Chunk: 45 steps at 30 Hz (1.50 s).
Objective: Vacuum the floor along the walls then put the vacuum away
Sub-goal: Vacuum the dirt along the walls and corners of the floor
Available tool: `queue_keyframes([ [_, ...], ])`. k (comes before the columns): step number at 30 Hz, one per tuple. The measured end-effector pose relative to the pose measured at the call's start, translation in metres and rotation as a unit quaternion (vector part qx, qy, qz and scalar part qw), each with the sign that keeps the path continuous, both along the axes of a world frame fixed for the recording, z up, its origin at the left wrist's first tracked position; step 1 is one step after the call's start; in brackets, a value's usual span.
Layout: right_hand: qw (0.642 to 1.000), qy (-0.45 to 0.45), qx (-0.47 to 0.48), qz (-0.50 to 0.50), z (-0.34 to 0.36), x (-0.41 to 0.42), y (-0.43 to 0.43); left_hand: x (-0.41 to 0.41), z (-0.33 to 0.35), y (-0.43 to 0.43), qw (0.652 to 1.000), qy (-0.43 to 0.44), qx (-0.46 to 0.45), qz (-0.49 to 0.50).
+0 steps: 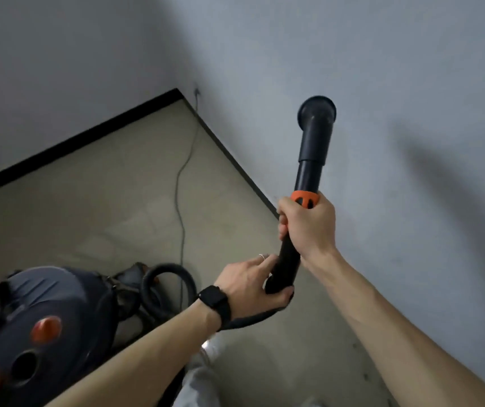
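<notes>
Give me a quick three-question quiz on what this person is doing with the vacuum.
1. True or false: the nozzle is raised off the floor.
2. Fill in: the left hand has a ____ on its wrist.
3. The right hand grips the wand just below: A the nozzle, B the orange collar, C its bottom end.
Key: 1 true; 2 watch; 3 B.

Wand: raised before the right-side wall, mouth uppermost.
Right hand: grips the wand mid-length.
Left hand: holds the wand's lower end, below the right hand.
Canister: on the floor, lower left; hose coiled just right of it.
Cord: runs along the floor from the hose to the far corner.
</notes>
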State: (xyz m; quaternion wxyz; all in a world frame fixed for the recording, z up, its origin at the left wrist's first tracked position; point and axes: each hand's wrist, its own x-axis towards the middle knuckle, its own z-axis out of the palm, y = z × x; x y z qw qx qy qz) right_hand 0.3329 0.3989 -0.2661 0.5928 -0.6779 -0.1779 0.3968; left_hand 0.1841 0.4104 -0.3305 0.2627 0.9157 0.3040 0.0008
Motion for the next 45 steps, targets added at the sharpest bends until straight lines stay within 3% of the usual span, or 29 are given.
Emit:
queue_keyframes([
  [7, 0.995, 0.028, 0.032, 0.092, 0.159, -0.077, -0.009, -0.083, 0.162, -0.037, 0.988, 0.043, 0.024, 0.150],
  [12, 0.976, -0.009, 0.021, 0.216, 0.179, -0.146, -0.024, -0.164, 0.203, -0.052, 0.975, 0.092, -0.013, 0.203],
  [16, 0.955, -0.017, -0.032, 0.294, 0.150, -0.193, -0.032, -0.242, 0.178, -0.064, 0.941, 0.083, -0.048, 0.325],
  [21, 0.923, -0.017, -0.121, 0.365, 0.094, -0.249, -0.030, -0.339, 0.121, -0.053, 0.854, 0.053, -0.147, 0.496],
  [30, 0.885, -0.030, -0.249, 0.392, -0.005, -0.360, 0.041, -0.466, 0.013, 0.061, 0.726, 0.072, -0.166, 0.664],
  [33, 0.877, -0.035, -0.278, 0.390, -0.024, -0.377, 0.063, -0.488, -0.015, 0.107, 0.688, 0.062, -0.176, 0.701],
  [39, 0.878, -0.087, -0.295, 0.367, -0.014, -0.352, 0.090, -0.485, -0.058, 0.161, 0.617, -0.027, -0.314, 0.721],
  [45, 0.906, -0.077, -0.287, 0.302, 0.027, -0.311, 0.105, -0.484, -0.073, 0.177, 0.585, -0.005, -0.336, 0.738],
])
